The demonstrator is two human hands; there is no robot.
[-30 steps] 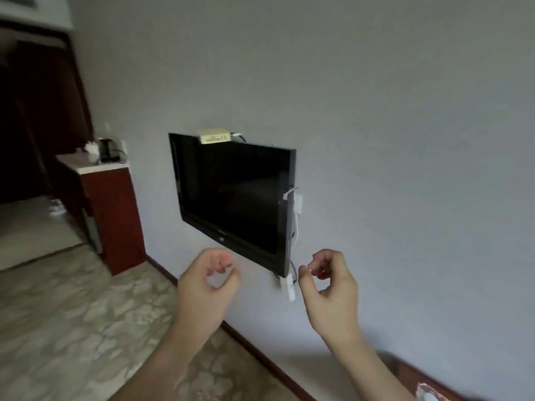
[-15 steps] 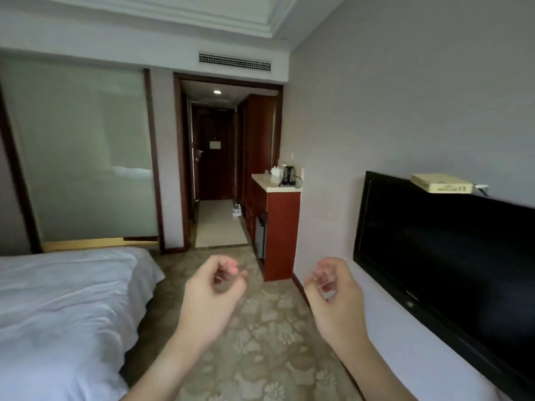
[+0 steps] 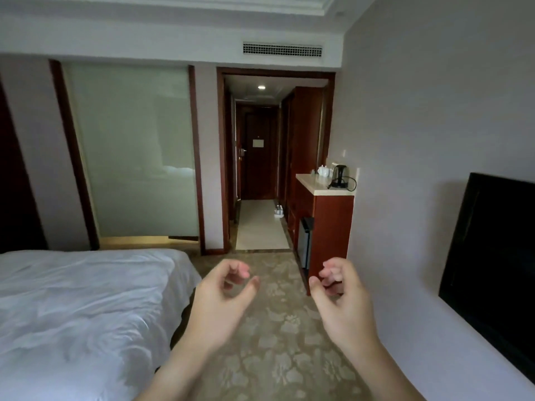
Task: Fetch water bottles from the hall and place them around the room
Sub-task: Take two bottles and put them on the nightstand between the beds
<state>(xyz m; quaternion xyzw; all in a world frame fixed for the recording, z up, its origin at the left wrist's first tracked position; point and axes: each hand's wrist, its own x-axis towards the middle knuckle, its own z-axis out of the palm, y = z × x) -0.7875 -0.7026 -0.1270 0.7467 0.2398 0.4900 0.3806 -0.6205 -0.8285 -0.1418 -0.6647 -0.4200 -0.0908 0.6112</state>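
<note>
Far down the hall, a small pack of water bottles (image 3: pixel 279 211) stands on the pale tiled floor by the wooden wardrobe. My left hand (image 3: pixel 221 296) and my right hand (image 3: pixel 341 296) are raised in front of me over the patterned carpet, side by side and apart. Both hold nothing, with fingers loosely curled and thumbs apart from the fingers. The bottles are several metres beyond my hands, through the open doorway (image 3: pixel 275 157).
A bed with white linen (image 3: pixel 81 314) fills the left. A red wooden cabinet (image 3: pixel 330 227) with a kettle (image 3: pixel 339 176) and a white teapot stands against the right wall. A black wall TV (image 3: pixel 492 256) hangs at right. Carpeted floor (image 3: pixel 275 342) runs between bed and wall to the hall.
My view has swung left from the wall TV to face the hall doorway, and has moved a little closer to it. Both hands stay raised, empty and loosely curled.
</note>
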